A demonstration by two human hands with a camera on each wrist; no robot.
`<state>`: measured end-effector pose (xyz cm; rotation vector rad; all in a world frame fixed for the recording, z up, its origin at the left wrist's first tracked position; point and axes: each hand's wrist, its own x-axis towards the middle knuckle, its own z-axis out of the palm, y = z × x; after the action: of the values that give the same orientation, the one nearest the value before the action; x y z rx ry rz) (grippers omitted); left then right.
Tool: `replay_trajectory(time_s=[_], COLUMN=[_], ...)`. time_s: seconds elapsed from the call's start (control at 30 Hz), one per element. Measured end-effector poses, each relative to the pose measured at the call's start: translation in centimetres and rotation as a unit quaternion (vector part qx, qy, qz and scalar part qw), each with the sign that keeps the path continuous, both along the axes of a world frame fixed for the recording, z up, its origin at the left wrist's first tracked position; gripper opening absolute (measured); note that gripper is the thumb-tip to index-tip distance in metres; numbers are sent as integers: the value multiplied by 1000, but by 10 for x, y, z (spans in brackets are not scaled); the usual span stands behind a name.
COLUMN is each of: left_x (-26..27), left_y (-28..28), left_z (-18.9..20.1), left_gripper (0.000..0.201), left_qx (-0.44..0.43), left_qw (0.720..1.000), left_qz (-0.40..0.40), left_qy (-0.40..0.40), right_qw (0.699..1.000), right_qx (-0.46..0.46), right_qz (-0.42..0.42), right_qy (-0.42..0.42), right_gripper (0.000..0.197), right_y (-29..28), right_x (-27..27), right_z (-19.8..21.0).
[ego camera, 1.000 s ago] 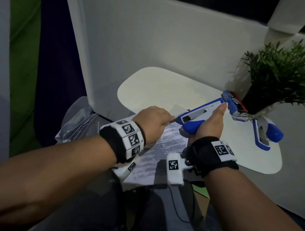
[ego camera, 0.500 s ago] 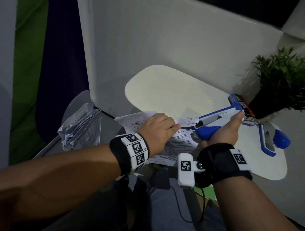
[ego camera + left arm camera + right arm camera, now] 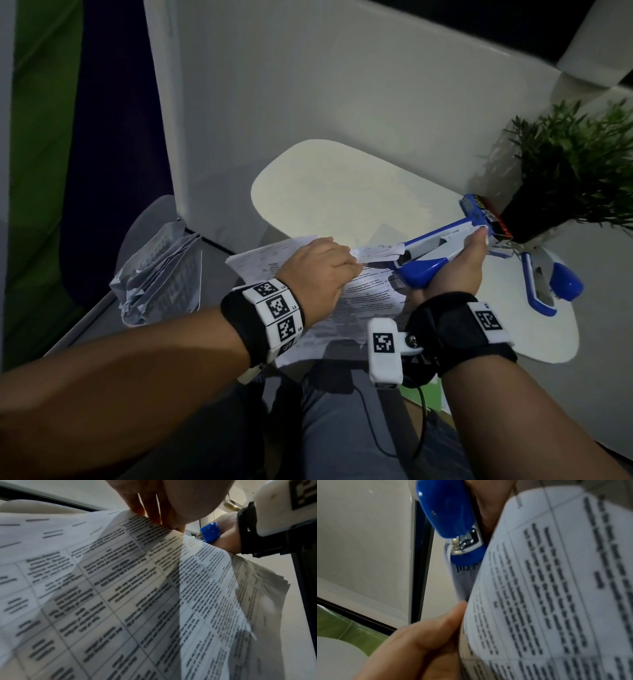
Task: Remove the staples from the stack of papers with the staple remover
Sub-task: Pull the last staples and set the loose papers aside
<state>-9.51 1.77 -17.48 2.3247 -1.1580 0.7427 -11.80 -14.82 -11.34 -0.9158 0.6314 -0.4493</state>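
A: What is the staple remover (image 3: pixel 447 513) made of?

B: Glossy blue plastic with white plastic parts, and a shiny chrome metal piece at its tip.

A: And the stack of papers (image 3: pixel 120 588)?

B: Thin, matt white paper, printed in black, slightly see-through.

A: The table (image 3: pixel 342 192)?

B: Smooth, pale and matt. Both wrist straps (image 3: pixel 452 329) look like black cloth carrying hard white plastic tags.

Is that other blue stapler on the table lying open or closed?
Open. The second stapler lies on the white table with its two arms splayed apart.
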Motion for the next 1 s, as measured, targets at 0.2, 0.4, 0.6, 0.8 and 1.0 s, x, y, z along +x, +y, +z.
replay_trajectory(time_s=[0.2,0.4,0.6,0.8,1.0], left_x=[-2,3,4,4,16], left_y=[-1,-7,-7,-12,-18], left_z=[15,34,35,47,59], left_gripper=[40,28,20,25,16], left_qx=[39,93,73,81,42], left_qw=[997,987,991,977,965], left_qz=[2,30,33,71,108], left_qy=[61,126,106,182,234], right_qw=[989,924,774,765,716], right_qx=[-23,-276,-485,-505,-561], right_qz=[99,114,123,129,92], right_qy=[104,240,388,380,405], right_gripper=[26,26,49,56,20], right_y=[-33,-80,-108,-103,-108], right_x=[1,-5,-17,-44,-52], right_z=[21,33,40,41,29])
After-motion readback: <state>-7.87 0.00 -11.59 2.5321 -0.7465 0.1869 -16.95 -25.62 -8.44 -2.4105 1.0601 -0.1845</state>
